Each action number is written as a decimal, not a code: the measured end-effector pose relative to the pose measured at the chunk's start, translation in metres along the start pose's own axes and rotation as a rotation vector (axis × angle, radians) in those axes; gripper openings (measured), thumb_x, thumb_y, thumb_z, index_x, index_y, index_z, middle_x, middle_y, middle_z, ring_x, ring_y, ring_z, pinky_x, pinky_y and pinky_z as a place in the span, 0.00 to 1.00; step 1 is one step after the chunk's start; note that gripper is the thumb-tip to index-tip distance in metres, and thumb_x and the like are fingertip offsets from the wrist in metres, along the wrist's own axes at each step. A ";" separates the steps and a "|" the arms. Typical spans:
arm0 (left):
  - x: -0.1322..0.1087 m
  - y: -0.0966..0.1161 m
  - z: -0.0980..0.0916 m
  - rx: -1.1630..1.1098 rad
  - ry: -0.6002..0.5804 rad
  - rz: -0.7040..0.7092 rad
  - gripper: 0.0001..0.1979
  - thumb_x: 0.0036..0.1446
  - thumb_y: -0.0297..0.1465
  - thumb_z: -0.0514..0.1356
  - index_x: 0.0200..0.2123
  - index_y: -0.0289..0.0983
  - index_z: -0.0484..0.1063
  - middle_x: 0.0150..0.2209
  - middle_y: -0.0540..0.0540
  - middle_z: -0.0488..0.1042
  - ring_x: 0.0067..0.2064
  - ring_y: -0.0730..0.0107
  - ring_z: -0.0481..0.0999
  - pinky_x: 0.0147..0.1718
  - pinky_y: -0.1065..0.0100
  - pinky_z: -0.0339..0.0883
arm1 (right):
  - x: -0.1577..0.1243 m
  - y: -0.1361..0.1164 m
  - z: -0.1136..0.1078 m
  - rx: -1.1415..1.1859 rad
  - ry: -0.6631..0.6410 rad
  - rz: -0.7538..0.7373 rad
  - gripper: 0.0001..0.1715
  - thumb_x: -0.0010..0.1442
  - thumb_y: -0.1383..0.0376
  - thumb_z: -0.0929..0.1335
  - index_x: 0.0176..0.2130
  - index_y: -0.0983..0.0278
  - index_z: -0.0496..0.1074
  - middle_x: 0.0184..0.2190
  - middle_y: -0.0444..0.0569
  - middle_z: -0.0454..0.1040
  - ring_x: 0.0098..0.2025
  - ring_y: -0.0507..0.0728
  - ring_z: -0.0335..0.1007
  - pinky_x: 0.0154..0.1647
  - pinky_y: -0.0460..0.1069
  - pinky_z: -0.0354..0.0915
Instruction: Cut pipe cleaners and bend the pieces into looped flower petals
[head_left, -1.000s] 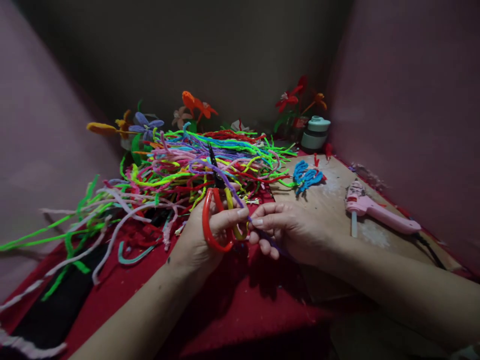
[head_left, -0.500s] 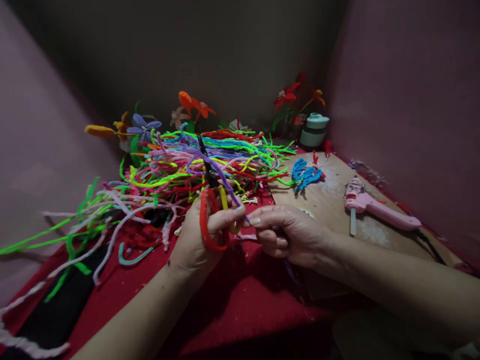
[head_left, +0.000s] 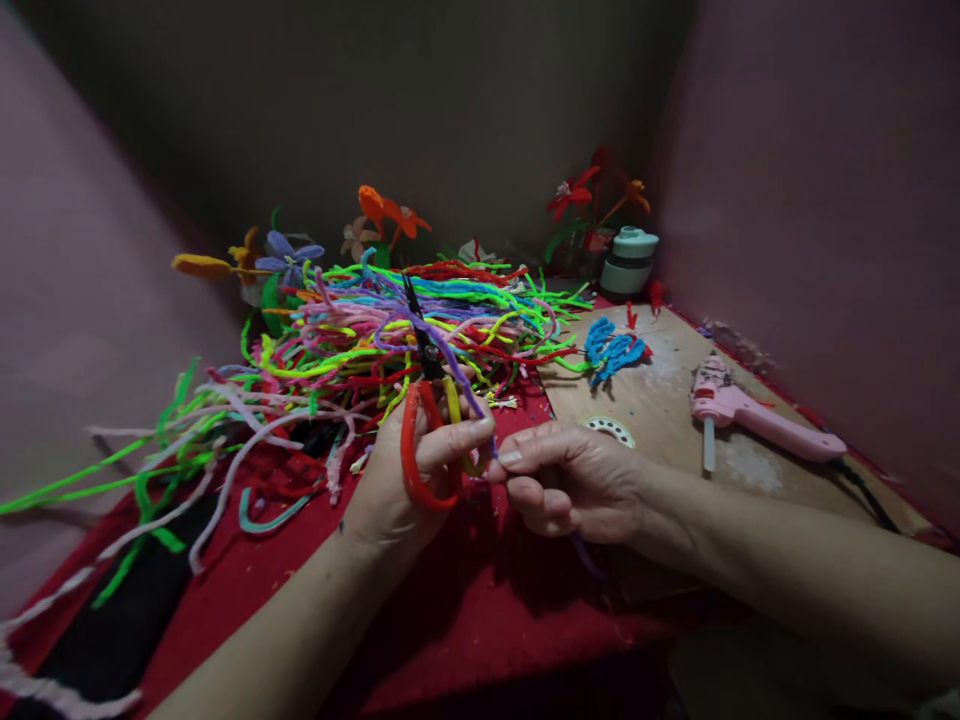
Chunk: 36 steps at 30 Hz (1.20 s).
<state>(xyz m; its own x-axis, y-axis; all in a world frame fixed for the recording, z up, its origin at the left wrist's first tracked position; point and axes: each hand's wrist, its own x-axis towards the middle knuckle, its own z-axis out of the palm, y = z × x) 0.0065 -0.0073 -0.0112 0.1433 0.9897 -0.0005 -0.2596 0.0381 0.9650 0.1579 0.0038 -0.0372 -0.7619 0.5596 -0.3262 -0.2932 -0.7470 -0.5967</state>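
Observation:
Scissors with black blades and red and yellow handles rest in my left hand, their blades pointing up and away. The left thumb also presses on a fuzzy purple pipe cleaner, which runs up alongside the blades. Just to the right, my right hand pinches the lower part of that pipe cleaner between thumb and forefinger, its other fingers curled. A purple tail hangs below the right hand. Behind the scissors lies a large pile of multicoloured pipe cleaners.
A pink glue gun lies on a brown board, with a blue pipe-cleaner piece and a white perforated disc. Pipe-cleaner flowers and a pale green container stand at the back. Red cloth covers the table.
Both hands have shifted slightly down and to the right, with the scissors and the purple pipe cleaner. More of the white disc shows behind the right hand.

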 end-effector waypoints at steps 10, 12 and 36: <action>0.003 0.000 -0.005 0.014 -0.040 0.025 0.05 0.45 0.25 0.63 0.27 0.35 0.68 0.25 0.52 0.67 0.23 0.78 0.68 0.23 0.75 0.63 | 0.001 0.003 -0.002 0.036 -0.002 -0.031 0.05 0.48 0.71 0.66 0.29 0.72 0.71 0.14 0.42 0.65 0.12 0.43 0.50 0.13 0.41 0.43; 0.003 -0.001 -0.005 0.025 -0.036 0.020 0.06 0.45 0.26 0.63 0.28 0.35 0.68 0.25 0.52 0.67 0.23 0.78 0.67 0.23 0.74 0.63 | 0.001 0.003 -0.001 0.020 0.023 -0.031 0.05 0.48 0.71 0.66 0.28 0.72 0.71 0.13 0.41 0.64 0.12 0.43 0.49 0.13 0.41 0.42; 0.013 0.020 -0.025 -0.174 0.208 0.232 0.15 0.42 0.23 0.64 0.36 0.37 0.70 0.27 0.53 0.71 0.24 0.79 0.69 0.25 0.75 0.64 | -0.003 0.010 0.008 -0.197 0.094 -0.087 0.04 0.49 0.69 0.68 0.24 0.66 0.68 0.08 0.35 0.57 0.10 0.43 0.40 0.12 0.42 0.40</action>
<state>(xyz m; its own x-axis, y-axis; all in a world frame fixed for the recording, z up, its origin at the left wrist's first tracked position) -0.0211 0.0099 0.0013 -0.1311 0.9810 0.1430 -0.4239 -0.1859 0.8864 0.1520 -0.0083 -0.0361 -0.6789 0.6567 -0.3284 -0.2298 -0.6149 -0.7544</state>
